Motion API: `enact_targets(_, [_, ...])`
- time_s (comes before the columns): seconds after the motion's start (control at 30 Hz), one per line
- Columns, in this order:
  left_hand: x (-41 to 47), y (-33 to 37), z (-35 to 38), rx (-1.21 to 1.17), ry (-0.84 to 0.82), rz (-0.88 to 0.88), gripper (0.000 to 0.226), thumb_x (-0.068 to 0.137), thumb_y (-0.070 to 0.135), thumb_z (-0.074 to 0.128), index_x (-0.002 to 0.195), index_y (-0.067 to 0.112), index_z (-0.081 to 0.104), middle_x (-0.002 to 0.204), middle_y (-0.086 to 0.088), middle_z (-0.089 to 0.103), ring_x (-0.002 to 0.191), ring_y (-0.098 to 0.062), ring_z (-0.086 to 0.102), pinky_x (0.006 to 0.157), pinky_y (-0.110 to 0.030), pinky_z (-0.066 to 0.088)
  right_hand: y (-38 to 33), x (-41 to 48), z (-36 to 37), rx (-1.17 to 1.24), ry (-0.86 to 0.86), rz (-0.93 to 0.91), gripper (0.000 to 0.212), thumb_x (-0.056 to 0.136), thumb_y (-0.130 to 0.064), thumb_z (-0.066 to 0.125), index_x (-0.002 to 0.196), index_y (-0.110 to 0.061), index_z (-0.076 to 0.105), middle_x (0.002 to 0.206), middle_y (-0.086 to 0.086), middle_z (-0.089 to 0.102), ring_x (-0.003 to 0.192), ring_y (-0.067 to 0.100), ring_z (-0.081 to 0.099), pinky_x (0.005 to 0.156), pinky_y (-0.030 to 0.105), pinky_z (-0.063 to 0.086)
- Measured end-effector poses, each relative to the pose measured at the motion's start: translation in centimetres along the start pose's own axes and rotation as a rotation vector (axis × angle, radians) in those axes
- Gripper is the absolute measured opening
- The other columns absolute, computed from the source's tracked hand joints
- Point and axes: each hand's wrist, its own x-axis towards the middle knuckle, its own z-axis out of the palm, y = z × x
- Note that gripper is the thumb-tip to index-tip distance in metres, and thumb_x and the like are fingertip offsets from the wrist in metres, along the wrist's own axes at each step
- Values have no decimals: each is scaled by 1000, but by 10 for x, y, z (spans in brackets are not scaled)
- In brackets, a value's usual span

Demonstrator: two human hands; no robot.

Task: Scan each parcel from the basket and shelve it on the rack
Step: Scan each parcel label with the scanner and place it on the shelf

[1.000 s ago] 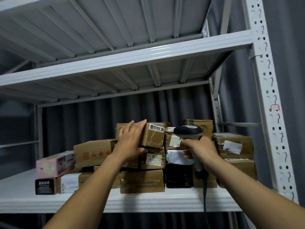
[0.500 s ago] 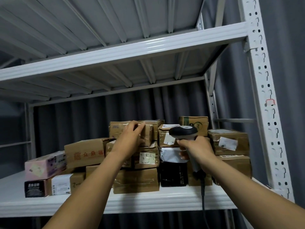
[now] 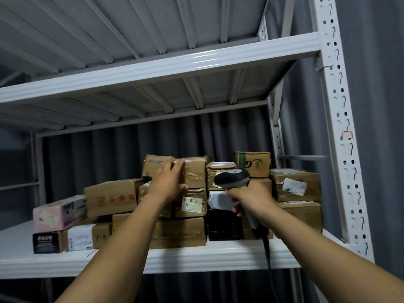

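A taped brown cardboard parcel (image 3: 194, 171) lies on top of the stack of parcels on the white rack shelf (image 3: 196, 259). My left hand (image 3: 169, 184) rests on its front face, fingers spread over the top edge and thumb against the lower right of that face. My right hand (image 3: 251, 199) grips the handle of a black-and-grey barcode scanner (image 3: 232, 178), its head level with the top row of parcels and its cable hanging below the shelf edge. The basket is out of sight.
Several more parcels fill the shelf: a wide brown box (image 3: 111, 197), a pink box (image 3: 59, 212), a black box (image 3: 225, 226), brown boxes at right (image 3: 295, 184). A white upright (image 3: 341, 127) stands at right, another shelf (image 3: 153, 68) overhead, grey curtain behind.
My left hand has pushed the top parcel further back onto the stack and its label no longer faces me. The scanner hand has hardly moved.
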Motion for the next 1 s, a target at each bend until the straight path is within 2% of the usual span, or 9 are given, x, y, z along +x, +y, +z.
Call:
enact_targets(0.07, [-8,-1,-7,24,0,7,85,84,38,71,152,27,21,159,-5,16,143,-29,23,113,-45,29,-5,-8,-4,-53,-12,-14,18,84,-15,70,90,2,66,77,15,67,50,24,64,50,33,53])
enact_targets(0.2, [-30,-3,-29,33,11,38,81,87,37,67,152,23,22,157,-8,20,142,-29,23,115,-41,24,-15,-33,-10,-147,-40,-32,17,84,-14,68,89,2,66,80,18,68,64,36,70,64,47,60])
enact_targets(0.37, [-79,-8,-41,16,-36,4,72,89,39,65,150,26,28,154,-11,23,139,-32,27,111,-44,31,-17,-80,-6,-311,-107,-16,22,85,-18,66,76,0,61,63,13,63,46,24,65,51,35,57])
enact_targets(0.5, [-134,-13,-27,33,-121,-29,67,89,40,64,147,24,35,154,-12,24,139,-33,26,113,-42,29,-3,-123,6,-361,-149,-27,22,84,-18,65,70,-3,58,61,12,60,42,24,59,46,29,50])
enact_targets(0.57, [-168,-16,-13,24,-190,-43,67,89,42,63,147,24,36,154,-12,24,139,-33,27,113,-41,30,12,-146,12,-420,-179,-21,24,82,-23,64,66,-7,59,59,13,64,42,23,59,46,23,44])
enact_targets(0.63, [-206,-18,4,6,-259,-65,66,91,43,61,148,25,34,155,-10,23,139,-32,27,112,-42,31,33,-169,19,-435,-203,7,26,80,-27,65,62,-9,60,54,11,64,43,20,60,48,25,41])
enact_targets(0.7, [-244,-20,20,-4,-317,-78,65,92,44,60,148,24,34,156,-10,22,141,-31,25,111,-43,33,56,-192,25,-434,-221,37,24,81,-27,67,66,-9,64,53,5,62,45,16,58,49,25,41])
enact_targets(0.8, [-301,-25,50,-25,-404,-111,64,91,43,60,147,22,36,155,-10,24,140,-31,26,111,-43,34,94,-226,32,-379,-293,124,18,82,-22,67,74,-5,66,56,5,61,42,15,57,43,20,42])
enact_targets(1.0, [-408,-37,116,-32,-591,-188,64,93,45,57,148,22,34,156,-9,23,140,-29,27,109,-41,34,182,-276,41,-395,-452,254,16,84,-21,69,75,-9,61,66,6,63,45,19,59,48,30,52])
